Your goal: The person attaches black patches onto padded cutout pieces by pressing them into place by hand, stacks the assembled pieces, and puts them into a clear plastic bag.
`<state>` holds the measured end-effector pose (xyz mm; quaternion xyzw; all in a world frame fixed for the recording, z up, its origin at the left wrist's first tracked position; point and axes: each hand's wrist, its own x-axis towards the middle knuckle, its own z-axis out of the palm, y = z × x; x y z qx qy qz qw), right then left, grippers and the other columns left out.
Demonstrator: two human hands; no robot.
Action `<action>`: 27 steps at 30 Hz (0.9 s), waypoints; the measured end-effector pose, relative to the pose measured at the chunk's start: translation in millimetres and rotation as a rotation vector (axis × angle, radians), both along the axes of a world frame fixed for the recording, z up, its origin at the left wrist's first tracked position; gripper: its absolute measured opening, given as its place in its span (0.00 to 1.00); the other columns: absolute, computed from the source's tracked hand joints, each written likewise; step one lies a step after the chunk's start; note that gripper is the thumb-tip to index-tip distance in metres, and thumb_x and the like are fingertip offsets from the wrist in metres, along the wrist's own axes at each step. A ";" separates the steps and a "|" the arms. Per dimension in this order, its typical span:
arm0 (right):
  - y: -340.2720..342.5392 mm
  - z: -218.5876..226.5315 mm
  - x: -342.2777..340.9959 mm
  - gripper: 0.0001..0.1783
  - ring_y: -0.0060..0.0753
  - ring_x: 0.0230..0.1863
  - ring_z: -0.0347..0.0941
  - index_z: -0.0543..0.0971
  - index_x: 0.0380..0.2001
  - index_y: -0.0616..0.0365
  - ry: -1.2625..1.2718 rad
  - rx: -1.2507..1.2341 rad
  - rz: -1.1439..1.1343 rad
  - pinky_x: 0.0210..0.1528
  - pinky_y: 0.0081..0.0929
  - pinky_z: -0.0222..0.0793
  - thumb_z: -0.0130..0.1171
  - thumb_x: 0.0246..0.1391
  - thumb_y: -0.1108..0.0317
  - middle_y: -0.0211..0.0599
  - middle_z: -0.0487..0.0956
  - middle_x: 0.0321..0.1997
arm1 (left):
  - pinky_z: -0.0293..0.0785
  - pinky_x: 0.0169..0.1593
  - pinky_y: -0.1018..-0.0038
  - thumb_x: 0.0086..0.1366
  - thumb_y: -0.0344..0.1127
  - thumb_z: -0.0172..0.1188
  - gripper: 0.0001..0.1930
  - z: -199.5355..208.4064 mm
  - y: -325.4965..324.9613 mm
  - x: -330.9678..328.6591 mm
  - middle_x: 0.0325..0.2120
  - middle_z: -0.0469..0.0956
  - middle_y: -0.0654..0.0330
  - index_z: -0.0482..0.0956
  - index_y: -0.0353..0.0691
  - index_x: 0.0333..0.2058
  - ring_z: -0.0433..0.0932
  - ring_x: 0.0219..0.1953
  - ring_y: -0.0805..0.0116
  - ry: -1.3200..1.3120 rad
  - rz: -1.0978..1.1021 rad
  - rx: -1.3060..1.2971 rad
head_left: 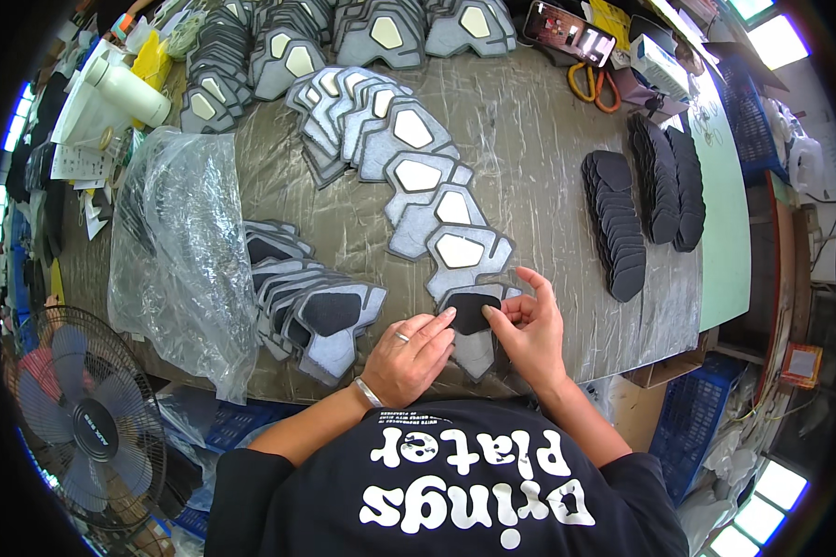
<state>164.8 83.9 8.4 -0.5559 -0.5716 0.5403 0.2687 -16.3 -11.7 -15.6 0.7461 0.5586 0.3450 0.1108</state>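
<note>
A black foam pad (472, 308) lies on the upper part of a grey felt-like piece (474, 351) at the table's near edge. My left hand (411, 351) reaches in from the left, fingers stretched out together, their tips on the pad's left edge. At the pad's right edge, the thumb of my right hand (529, 327) presses down with curled fingers close beside it, while the index finger stays raised. From this piece, a row of overlapping grey pieces (404, 223) with white patches (460, 249) curves away to the far side.
Overlapping grey pieces with black pads (330, 320) lie at left beside a clear plastic sheet (181, 251). Black pads (615, 232) form stacks at right. Far away are more grey pieces (381, 37), orange-handled scissors (594, 88) and a phone (567, 35). A fan (93, 427) stands lower left.
</note>
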 end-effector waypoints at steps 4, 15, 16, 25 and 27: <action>0.5 -0.6 -0.1 0.35 0.18 0.26 0.74 0.65 0.58 0.65 -0.064 0.041 0.023 0.32 0.18 0.73 0.68 0.49 0.76 0.33 0.79 0.26 | 0.72 0.48 0.69 0.54 0.28 0.67 0.20 0.0 0.6 0.7 0.53 0.77 0.57 0.78 0.37 0.48 0.74 0.49 0.62 0.100 0.009 -0.023; 4.8 8.0 -0.2 0.28 0.28 0.25 0.77 0.73 0.52 0.61 -0.273 0.098 0.119 0.28 0.25 0.73 0.70 0.48 0.67 0.36 0.81 0.32 | 0.67 0.46 0.69 0.57 0.41 0.63 0.26 14.1 12.6 13.9 0.59 0.70 0.55 0.76 0.36 0.54 0.69 0.49 0.62 0.442 -0.034 -0.067; 2.7 11.5 -0.4 0.28 0.28 0.25 0.77 0.73 0.52 0.61 -0.272 0.096 0.113 0.28 0.25 0.73 0.70 0.48 0.67 0.36 0.81 0.32 | 0.66 0.49 0.69 0.55 0.40 0.65 0.27 13.5 12.5 14.8 0.61 0.69 0.55 0.76 0.37 0.53 0.69 0.50 0.61 0.460 -0.033 -0.091; -14.8 -3.3 21.6 0.33 0.41 0.71 0.60 0.69 0.63 0.55 -0.527 0.726 0.733 0.70 0.44 0.53 0.61 0.55 0.56 0.38 0.66 0.69 | 0.65 0.50 0.67 0.59 0.42 0.60 0.25 8.9 9.5 16.4 0.63 0.67 0.57 0.74 0.38 0.54 0.67 0.52 0.62 0.421 -0.002 -0.119; -7.9 -0.8 28.9 0.37 0.41 0.72 0.57 0.66 0.65 0.53 -0.543 0.704 0.808 0.71 0.46 0.50 0.60 0.56 0.49 0.38 0.63 0.71 | 0.62 0.54 0.66 0.61 0.45 0.60 0.28 14.1 4.1 12.3 0.65 0.65 0.60 0.72 0.41 0.59 0.66 0.55 0.62 0.456 0.002 -0.179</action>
